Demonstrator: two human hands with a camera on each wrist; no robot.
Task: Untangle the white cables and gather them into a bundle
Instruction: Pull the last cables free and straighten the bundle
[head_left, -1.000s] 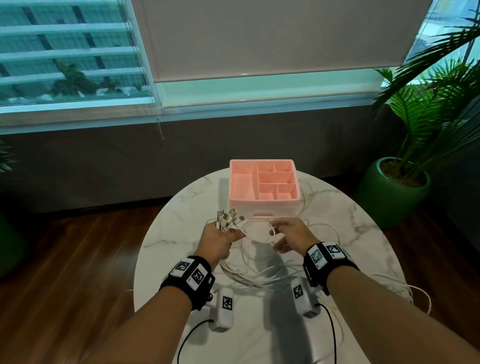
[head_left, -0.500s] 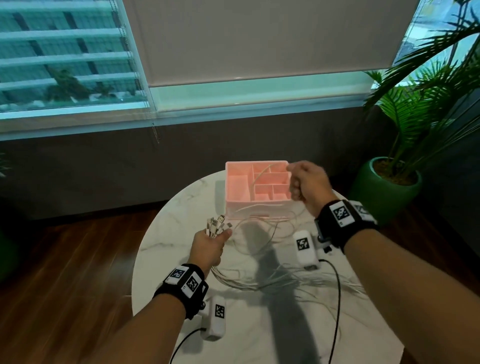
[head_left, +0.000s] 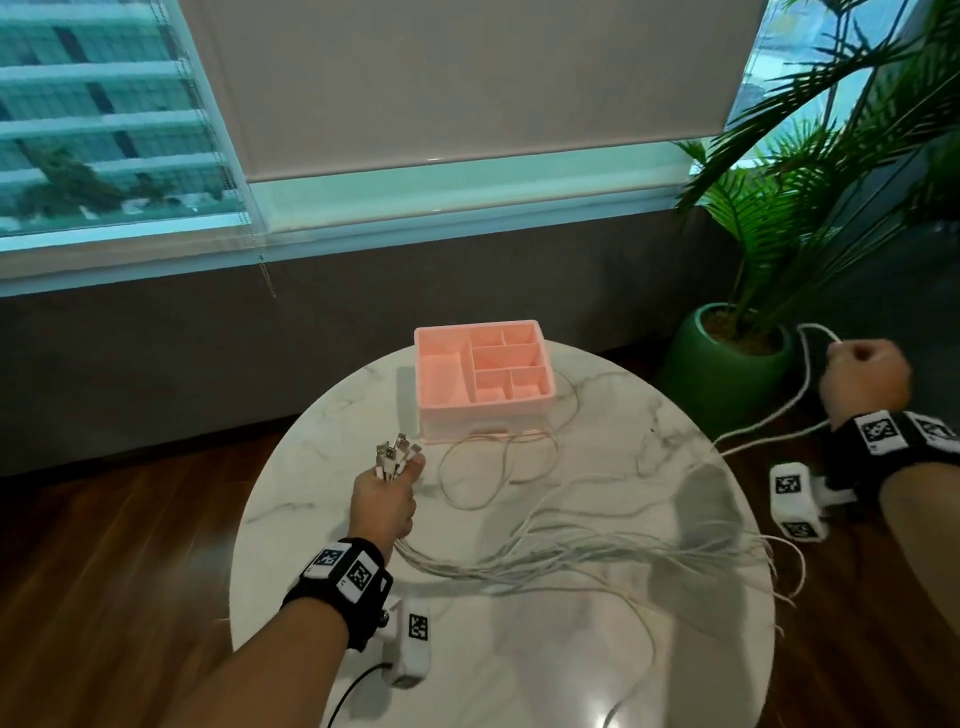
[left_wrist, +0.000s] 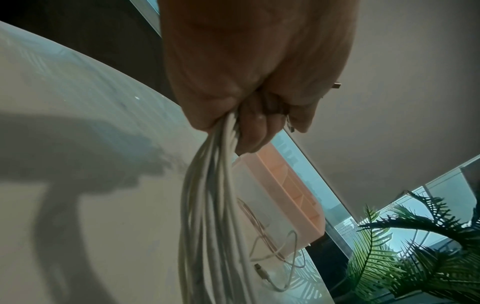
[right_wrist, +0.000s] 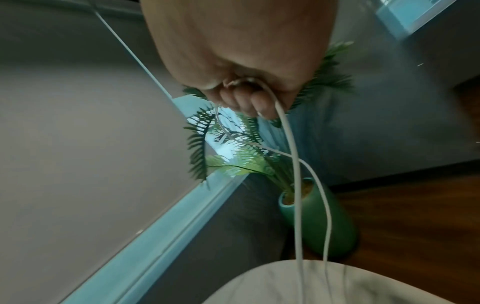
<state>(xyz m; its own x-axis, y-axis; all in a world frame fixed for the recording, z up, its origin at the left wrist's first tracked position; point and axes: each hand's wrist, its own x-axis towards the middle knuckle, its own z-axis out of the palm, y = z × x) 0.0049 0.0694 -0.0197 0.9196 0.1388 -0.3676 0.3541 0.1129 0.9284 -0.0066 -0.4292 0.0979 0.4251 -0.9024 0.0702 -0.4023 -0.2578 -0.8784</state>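
An organizer box (head_left: 485, 410) is set at the table's (head_left: 322, 519) far edge, cables (head_left: 571, 551) spread nearer, a potted plant (head_left: 722, 374) off right.

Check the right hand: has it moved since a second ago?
Yes. The right hand, gripping one white cable, has swung right, from in front of the pink organizer box to past the marble table's edge, near the green plant pot.

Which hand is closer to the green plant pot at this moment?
Right. The right hand is raised off the table's right edge, beside the green plant pot, holding one white cable. The left hand grips the cable bundle over the table's left part, farther away.
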